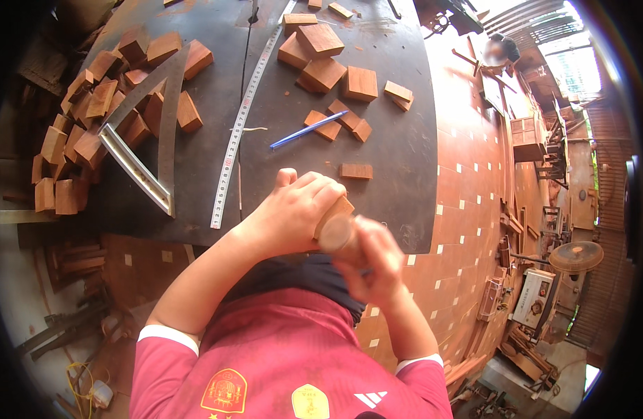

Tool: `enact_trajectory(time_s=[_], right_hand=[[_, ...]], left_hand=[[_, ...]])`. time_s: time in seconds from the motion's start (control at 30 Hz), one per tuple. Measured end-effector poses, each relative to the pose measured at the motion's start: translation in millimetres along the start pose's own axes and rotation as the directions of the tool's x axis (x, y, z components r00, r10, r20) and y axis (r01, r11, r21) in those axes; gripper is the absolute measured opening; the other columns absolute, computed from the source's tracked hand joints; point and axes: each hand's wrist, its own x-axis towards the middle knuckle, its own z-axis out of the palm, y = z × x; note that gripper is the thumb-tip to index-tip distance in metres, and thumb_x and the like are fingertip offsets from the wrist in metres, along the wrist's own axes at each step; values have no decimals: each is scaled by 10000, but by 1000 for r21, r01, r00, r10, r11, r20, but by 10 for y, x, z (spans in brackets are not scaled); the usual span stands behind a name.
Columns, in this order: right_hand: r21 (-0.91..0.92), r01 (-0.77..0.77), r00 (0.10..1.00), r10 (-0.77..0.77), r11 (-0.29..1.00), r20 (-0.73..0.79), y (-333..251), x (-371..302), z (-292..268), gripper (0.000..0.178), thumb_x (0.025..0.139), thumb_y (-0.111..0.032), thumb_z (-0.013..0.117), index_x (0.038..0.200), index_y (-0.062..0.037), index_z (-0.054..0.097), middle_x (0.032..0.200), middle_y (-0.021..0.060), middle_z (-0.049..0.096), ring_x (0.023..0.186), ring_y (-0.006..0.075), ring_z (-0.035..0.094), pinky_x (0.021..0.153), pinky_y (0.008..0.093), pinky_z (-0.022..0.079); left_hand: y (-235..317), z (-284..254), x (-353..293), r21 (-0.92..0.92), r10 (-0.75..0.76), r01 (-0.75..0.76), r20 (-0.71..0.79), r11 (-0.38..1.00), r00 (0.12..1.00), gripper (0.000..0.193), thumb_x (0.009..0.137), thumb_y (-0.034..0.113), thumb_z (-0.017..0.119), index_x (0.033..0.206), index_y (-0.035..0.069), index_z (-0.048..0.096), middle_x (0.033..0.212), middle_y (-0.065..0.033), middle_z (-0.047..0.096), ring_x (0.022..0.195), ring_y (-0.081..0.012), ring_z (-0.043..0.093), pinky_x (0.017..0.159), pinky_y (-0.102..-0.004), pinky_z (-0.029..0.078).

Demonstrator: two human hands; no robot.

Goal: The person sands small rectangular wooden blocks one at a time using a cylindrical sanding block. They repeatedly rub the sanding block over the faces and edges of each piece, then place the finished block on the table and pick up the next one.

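At the near edge of the dark table, my left hand (297,206) grips a reddish-brown wooden block (340,209), its fingers wrapped over it. My right hand (374,258) is closed around a brownish round-ended piece (336,234), pressed up close to the block. Motion blurs this hand and the round piece, so its exact kind and whether it touches the block cannot be told. Just beyond them lies a small wooden block (356,171). A blue pen (309,130) rests across other small blocks farther off.
A white measuring tape (241,126) runs lengthwise on the table (398,195). A large metal-edged triangle frame (169,133) leans among piled wooden blocks (101,98) at left. More blocks (321,73) sit at the far middle. Another person (501,52) is far off at right, and a fan (576,256) stands nearer.
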Motion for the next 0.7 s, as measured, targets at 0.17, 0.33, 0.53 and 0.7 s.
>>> enact_trajectory(time_s=[0.17,0.33,0.53,0.7], right_hand=[[-65,-158,987,155,985,-52,149,57,-109,655,788,-58,892,1385,36,640,1246,279,691,1078,436,721,917,469,602],[33,-61,998,59,998,35,-31,0,-36,688,775,-12,871,1413,53,621,1256,282,689,1087,432,721,920,445,600],[20,-61,998,62,998,-17,-11,-4,-28,729,750,-10,888,1424,52,616,1261,283,691,1116,430,718,940,456,598],[18,-153,987,154,988,-45,114,22,-72,717,754,-23,897,1412,55,626,1237,271,700,1102,429,723,937,458,599]], left_hand=[[35,-57,24,-21,-21,21,22,1000,1000,673,757,215,864,1352,103,571,1290,-77,680,1271,-262,622,1057,-466,349],[3,-23,17,-42,-5,5,5,999,1000,683,737,204,880,1343,100,581,1286,-77,685,1269,-266,624,1056,-465,349],[-2,16,15,-28,3,-3,-21,1000,1000,670,728,189,874,1328,97,591,1268,-67,689,1244,-252,634,1028,-455,355],[32,-36,25,-33,12,-12,-22,999,1000,624,757,189,839,1323,96,594,1244,-69,694,1218,-248,645,1008,-449,360]])
